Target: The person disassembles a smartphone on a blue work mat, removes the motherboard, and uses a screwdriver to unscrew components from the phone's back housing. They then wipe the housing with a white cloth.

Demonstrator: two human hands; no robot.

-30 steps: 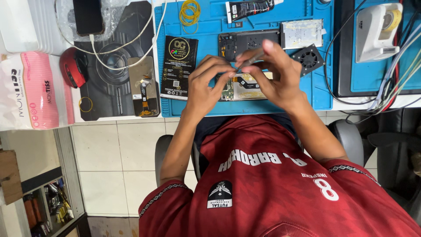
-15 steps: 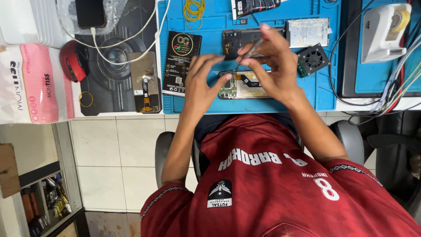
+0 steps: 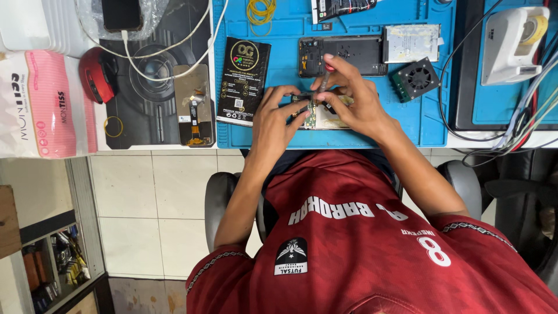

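Note:
My left hand (image 3: 273, 119) pinches a small green circuit board (image 3: 311, 114) just above the blue work mat (image 3: 279, 40). My right hand (image 3: 356, 100) touches the same board from the right and grips a thin screwdriver-like tool (image 3: 325, 77) that points down at it. A pale flat part (image 3: 329, 119) lies under the board, mostly hidden by my fingers. An opened black phone body (image 3: 343, 53) sits on the mat just beyond my hands.
A black packet (image 3: 244, 81) lies left of my hands; a small black fan (image 3: 415, 78) and a metal plate (image 3: 410, 42) lie to the right. Yellow rubber bands (image 3: 261, 9), a dark mat with a phone screen part (image 3: 195, 104), a pink tissue pack (image 3: 35, 104), and a white device (image 3: 511, 40) with cables surround them.
Both hands have come closer together over the board. The tool in my right hand has swung from a slant to nearly upright over it.

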